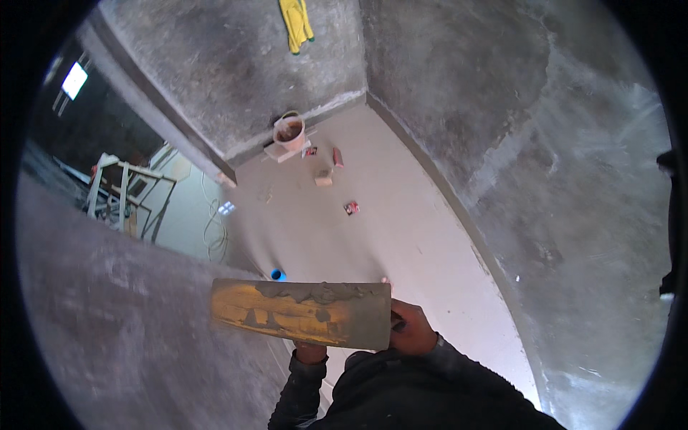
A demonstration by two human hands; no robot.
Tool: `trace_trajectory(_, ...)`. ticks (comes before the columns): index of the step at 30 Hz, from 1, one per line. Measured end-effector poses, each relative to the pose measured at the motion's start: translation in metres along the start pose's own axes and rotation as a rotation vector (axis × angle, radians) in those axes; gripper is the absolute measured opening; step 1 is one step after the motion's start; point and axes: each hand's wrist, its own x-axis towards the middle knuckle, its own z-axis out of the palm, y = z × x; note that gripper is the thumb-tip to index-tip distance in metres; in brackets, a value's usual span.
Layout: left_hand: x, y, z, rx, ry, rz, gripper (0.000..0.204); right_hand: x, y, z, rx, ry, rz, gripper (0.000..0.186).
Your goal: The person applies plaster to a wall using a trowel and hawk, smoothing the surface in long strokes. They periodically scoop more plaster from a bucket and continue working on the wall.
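Observation:
A long rectangular plastering board, yellowish and smeared with grey, is held level in front of me. A ridge of wet grey mortar lies along its upper edge. My right hand grips the board's right end. My left hand is under its lower edge near the middle, mostly hidden by the board. Both dark sleeves come up from the bottom of the view. The board's left end is close to the grey plastered wall on my left.
A bucket stands on a slab in the far corner, with two bricks and a small packet on the floor nearby. A yellow glove hangs on the wall. A blue object lies by the doorway, beyond which are a coiled cable and a wooden frame.

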Motion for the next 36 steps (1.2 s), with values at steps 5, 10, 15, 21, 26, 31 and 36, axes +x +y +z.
trace_trajectory(5, 0.111, -0.046, 0.086, -0.236, -0.084, -0.149, 0.049, 0.103, 0.055, -0.055, -0.197, 0.128, 0.126, 0.037)
trace_trajectory(10, 0.196, -0.108, 0.138, -1.060, -0.074, -0.608, 0.048, 0.211, 0.104, -0.131, -0.487, 0.092, 0.324, 0.045)
trace_trajectory(15, 0.297, -0.198, 0.187, -1.335, 0.020, -0.558, 0.056, 0.351, 0.134, -0.203, -0.590, 0.102, 0.350, 0.047)
trace_trajectory(21, 0.447, -0.272, 0.274, -0.359, -0.098, -0.155, 0.059, 0.474, 0.186, -0.226, -0.483, 0.550, 0.365, 0.035)
trace_trajectory(26, 0.539, -0.331, 0.357, -0.089, -0.251, 0.032, 0.053, 0.518, 0.211, -0.192, -0.472, 0.532, 0.503, 0.037)
trace_trajectory(31, 0.582, -0.363, 0.479, -0.563, -0.382, -0.232, 0.056, 0.568, 0.221, -0.233, -0.748, 0.139, 0.665, 0.051)
trace_trajectory(36, 0.586, -0.319, 0.596, -0.195, -0.303, -0.202, 0.060, 0.687, 0.351, -0.359, -1.198, -0.500, 0.729, 0.061)
